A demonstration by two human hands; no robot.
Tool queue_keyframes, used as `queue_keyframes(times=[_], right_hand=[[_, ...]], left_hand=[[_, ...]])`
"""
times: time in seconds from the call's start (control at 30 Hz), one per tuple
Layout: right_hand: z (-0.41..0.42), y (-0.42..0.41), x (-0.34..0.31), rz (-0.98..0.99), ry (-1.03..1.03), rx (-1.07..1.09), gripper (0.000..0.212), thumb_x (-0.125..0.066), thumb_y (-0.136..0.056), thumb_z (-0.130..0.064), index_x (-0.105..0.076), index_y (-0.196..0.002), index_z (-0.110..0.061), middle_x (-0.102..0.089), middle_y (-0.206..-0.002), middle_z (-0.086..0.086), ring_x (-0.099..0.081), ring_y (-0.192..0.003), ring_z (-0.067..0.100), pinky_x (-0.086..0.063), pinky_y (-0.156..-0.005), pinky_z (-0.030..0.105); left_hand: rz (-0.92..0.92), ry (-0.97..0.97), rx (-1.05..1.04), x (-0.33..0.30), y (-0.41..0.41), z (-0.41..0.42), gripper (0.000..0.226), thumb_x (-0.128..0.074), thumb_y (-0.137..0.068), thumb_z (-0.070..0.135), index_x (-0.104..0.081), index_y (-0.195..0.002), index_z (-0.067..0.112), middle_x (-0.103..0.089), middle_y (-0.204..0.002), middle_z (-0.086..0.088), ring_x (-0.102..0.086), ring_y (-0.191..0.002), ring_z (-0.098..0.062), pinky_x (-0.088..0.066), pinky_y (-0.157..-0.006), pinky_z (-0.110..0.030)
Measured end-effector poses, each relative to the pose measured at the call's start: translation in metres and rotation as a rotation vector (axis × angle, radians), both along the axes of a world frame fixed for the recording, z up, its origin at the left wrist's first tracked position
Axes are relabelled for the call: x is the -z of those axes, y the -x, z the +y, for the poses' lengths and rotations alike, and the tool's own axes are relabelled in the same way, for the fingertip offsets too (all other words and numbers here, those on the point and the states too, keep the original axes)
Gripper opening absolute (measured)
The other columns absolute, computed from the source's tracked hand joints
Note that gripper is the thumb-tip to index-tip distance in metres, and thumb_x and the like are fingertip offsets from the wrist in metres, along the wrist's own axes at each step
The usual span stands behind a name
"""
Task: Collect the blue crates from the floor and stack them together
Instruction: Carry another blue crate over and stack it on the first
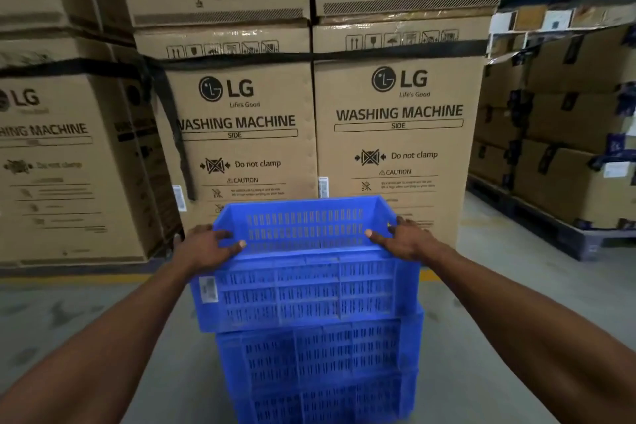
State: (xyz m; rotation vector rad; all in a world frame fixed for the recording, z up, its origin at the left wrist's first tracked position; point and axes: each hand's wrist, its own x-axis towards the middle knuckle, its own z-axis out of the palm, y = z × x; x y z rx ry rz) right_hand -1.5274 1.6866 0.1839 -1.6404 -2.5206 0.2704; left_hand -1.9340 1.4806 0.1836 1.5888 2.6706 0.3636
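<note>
Stacked washing-machine cartons [395, 134] fill the background above a grey warehouse floor [499, 286]. At lower centre, the top blue crate [303, 289] sits on a stack of blue crates [320, 372], overhanging it toward the left of the frame. The left hand [210, 246] and right hand [401, 237] hold its side rims, fingers curled over the edges. Its offset looks like the risk: let go before it seats squarely, it could tip or slide off, and fingers inside the rim could get pinched.
</note>
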Motion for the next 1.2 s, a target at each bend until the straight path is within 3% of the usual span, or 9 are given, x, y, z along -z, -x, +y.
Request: queue_keyframes(times=[0.1, 0.17, 0.3, 0.47, 0.63, 0.8, 0.93, 1.1, 1.2], right_hand=[[0.01, 0.004, 0.002, -0.069, -0.032, 0.028, 0.124, -0.004, -0.063, -0.105, -0.069, -0.123, -0.018, -0.022, -0.166, 0.006, -0.033, -0.146, 0.03, -0.034, -0.11, 0.059], [0.014, 0.005, 0.0, -0.107, -0.066, 0.048, 0.113, -0.007, -0.074, -0.098, -0.07, -0.121, -0.017, -0.027, -0.164, 0.006, -0.036, -0.143, 0.031, -0.038, -0.108, 0.058], [0.027, 0.006, 0.0, -0.045, -0.011, 0.051, 0.116, -0.014, -0.075, -0.097, -0.063, -0.132, -0.009, -0.027, -0.164, 0.014, -0.036, -0.143, 0.033, -0.035, -0.113, 0.053], [0.003, 0.01, 0.013, -0.113, -0.007, -0.101, 0.115, -0.012, -0.068, -0.103, -0.075, -0.111, -0.016, -0.052, -0.143, 0.019, -0.022, -0.146, 0.03, -0.026, -0.118, 0.052], [0.003, 0.013, 0.014, -0.117, -0.109, -0.049, 0.112, -0.012, -0.053, -0.11, -0.071, -0.104, -0.03, -0.036, -0.154, 0.015, -0.027, -0.144, 0.031, -0.038, -0.107, 0.055], [0.042, -0.005, 0.018, -0.098, -0.143, 0.003, 0.106, -0.01, -0.048, -0.112, -0.065, -0.074, -0.026, -0.054, -0.121, 0.013, -0.06, -0.09, 0.03, -0.054, -0.087, 0.049], [0.065, -0.017, 0.017, -0.104, -0.101, -0.01, 0.114, -0.004, -0.047, -0.112, -0.067, -0.081, -0.023, -0.055, -0.115, 0.014, -0.059, -0.085, 0.03, -0.053, -0.091, 0.05], [0.03, -0.018, 0.014, -0.166, -0.154, -0.024, 0.119, 0.0, -0.058, -0.106, -0.062, -0.116, -0.023, -0.053, -0.134, 0.02, -0.056, -0.118, 0.032, -0.04, -0.102, 0.051], [-0.004, -0.001, 0.006, -0.209, -0.224, -0.063, 0.106, -0.001, -0.063, -0.102, -0.061, -0.096, -0.021, -0.06, -0.119, 0.019, -0.06, -0.104, 0.033, -0.047, -0.087, 0.046]], left_hand=[[-0.124, 0.271, 0.017, 0.003, -0.012, -0.001, 0.101, -0.023, -0.066, 0.107, -0.047, -0.147, 0.052, -0.018, -0.171, -0.006, -0.01, -0.157, -0.033, -0.005, -0.125, -0.06], [-0.04, 0.272, 0.071, 0.013, -0.041, 0.003, 0.105, -0.026, -0.067, 0.106, -0.043, -0.152, 0.046, -0.015, -0.171, -0.005, -0.002, -0.159, -0.03, -0.004, -0.124, -0.062], [0.092, 0.228, 0.098, 0.028, -0.029, 0.028, 0.121, -0.008, -0.055, 0.112, -0.056, -0.14, 0.041, -0.054, -0.15, -0.005, -0.044, -0.139, -0.034, -0.032, -0.112, -0.069], [0.131, 0.355, 0.005, 0.006, -0.027, 0.026, 0.093, -0.024, -0.085, 0.093, -0.05, -0.149, 0.03, -0.035, -0.163, -0.008, -0.023, -0.153, -0.037, -0.005, -0.113, -0.081], [0.16, 0.076, -0.064, 0.033, -0.062, 0.004, 0.061, -0.029, -0.101, 0.07, -0.053, -0.134, 0.025, -0.05, -0.146, -0.016, -0.038, -0.142, -0.04, -0.009, -0.114, -0.079], [0.053, -0.01, 0.019, 0.025, -0.105, 0.01, 0.053, -0.032, -0.103, 0.067, -0.061, -0.107, 0.024, -0.065, -0.099, -0.009, -0.057, -0.117, -0.039, -0.006, -0.108, -0.085], [0.013, -0.071, 0.035, 0.023, -0.137, 0.014, 0.045, -0.036, -0.106, 0.06, -0.064, -0.103, 0.025, -0.06, -0.082, -0.002, -0.061, -0.108, -0.037, 0.0, -0.111, -0.082], [0.054, -0.091, 0.017, 0.033, -0.109, 0.024, 0.049, -0.028, -0.104, 0.066, -0.064, -0.118, 0.036, -0.064, -0.119, -0.008, -0.041, -0.137, -0.041, -0.01, -0.112, -0.077], [0.024, -0.094, -0.048, 0.051, -0.045, 0.031, 0.07, -0.005, -0.086, 0.09, -0.054, -0.115, 0.05, -0.061, -0.124, -0.009, -0.047, -0.127, -0.04, -0.023, -0.11, -0.073]])
